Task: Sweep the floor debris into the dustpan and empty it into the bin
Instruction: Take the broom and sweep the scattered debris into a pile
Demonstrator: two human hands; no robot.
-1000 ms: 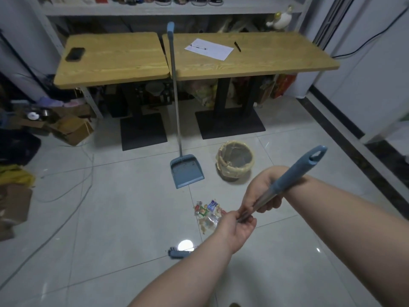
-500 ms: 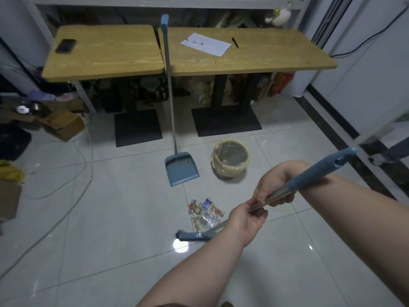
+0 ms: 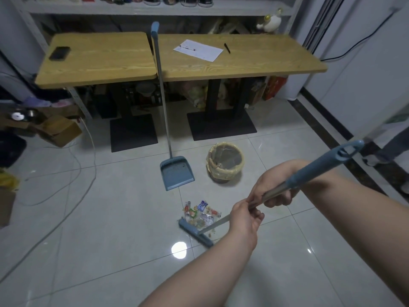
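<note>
Head view: both hands (left hand point(image 3: 244, 218) lower) grip broom point(image 3: 309, 171) behind debris point(image 3: 200, 213).

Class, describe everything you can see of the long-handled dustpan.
The dustpan is blue-grey, apparently plastic. Its open scoop rests on the tiled floor and looks empty, with a toothed comb along its back edge. A thin metal-looking pole rises to a blue end between the two wooden tables. No hand touches it. The bin stands beside it.
</note>
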